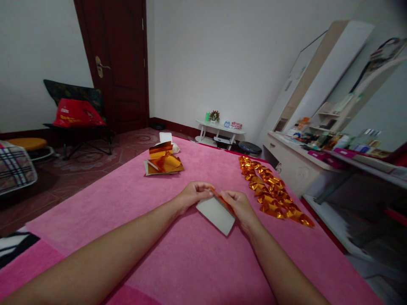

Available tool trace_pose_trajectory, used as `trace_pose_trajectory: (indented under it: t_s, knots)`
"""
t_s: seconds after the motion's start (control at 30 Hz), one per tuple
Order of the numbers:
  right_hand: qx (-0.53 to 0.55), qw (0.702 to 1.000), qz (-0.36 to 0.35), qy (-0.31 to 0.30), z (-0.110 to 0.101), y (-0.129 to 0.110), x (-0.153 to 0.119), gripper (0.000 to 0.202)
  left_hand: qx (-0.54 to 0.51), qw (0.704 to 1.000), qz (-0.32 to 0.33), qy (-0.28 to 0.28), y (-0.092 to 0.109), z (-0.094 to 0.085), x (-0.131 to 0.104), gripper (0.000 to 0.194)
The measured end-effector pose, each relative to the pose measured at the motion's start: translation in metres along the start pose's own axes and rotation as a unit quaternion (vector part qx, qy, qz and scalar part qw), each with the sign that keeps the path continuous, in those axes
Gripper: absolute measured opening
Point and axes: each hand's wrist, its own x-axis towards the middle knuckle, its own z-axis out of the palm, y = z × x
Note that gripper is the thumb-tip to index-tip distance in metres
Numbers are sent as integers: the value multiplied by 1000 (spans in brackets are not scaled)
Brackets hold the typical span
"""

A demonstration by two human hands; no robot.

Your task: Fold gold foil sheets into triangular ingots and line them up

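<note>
A sheet of foil paper [216, 215], pale on the side facing me, hangs between my hands above the pink cover. Its far edge is turned over and shows orange foil. My left hand [194, 195] pinches that edge at the left corner, and my right hand [238, 205] grips it farther right. A pile of gold foil sheets [165, 163] lies beyond my left hand. To the right of my right hand, folded gold foil pieces [270, 190] lie in rows.
The pink cover [127, 220] spreads under everything. A white container [165, 137] stands behind the foil pile. A dressing table [292, 154] crowded with bottles is at the right. At the left, a folding chair holds a red bag [76, 113]. A low white shelf [219, 128] stands by the far wall.
</note>
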Motion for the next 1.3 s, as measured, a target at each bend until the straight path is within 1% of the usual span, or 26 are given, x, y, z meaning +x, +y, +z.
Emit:
trace_pose_trajectory:
  t_s: [0.13, 0.23, 0.3, 0.4, 0.67, 0.83, 0.9, 1.0, 1.07, 1.2, 1.3]
  knots:
    - [35, 999, -7, 19, -3, -1, 3, 48, 6, 999, 1, 38, 3, 0, 0, 38]
    - [69, 998, 3, 7, -5, -3, 4, 53, -8, 998, 7, 69, 1, -2, 1, 35]
    - [92, 996, -9, 1, -5, -6, 2, 50, -22, 996, 13, 88, 0, -4, 3, 35]
    - [94, 994, -48, 10, -5, -7, 2, 42, -34, 994, 17, 105, -1, -6, 4, 35]
    - [76, 991, -90, 56, -11, 6, 9, 37, -40, 993, 3, 112, 4, -1, 2, 40]
    - [-21, 986, -145, 78, -12, 7, 10, 18, -36, 993, -13, 116, 5, 0, 3, 44]
    - [-51, 981, -162, 89, -12, 7, 10, 16, -34, 993, -17, 112, 4, -2, 3, 42]
    - [-53, 981, -172, 70, -11, 6, 8, 22, -36, 995, -7, 96, 1, -4, 4, 34]
    - [-52, 982, -170, 61, -9, 4, 6, 28, -30, 994, 5, 102, -1, -5, 5, 31]
    - [-75, 981, -156, 85, -6, -1, 3, 28, 16, 991, 31, 128, -6, -6, 7, 31]
    - [-51, 985, -138, 89, -8, 2, 5, 29, 54, 991, 54, 113, -8, -5, 7, 31]
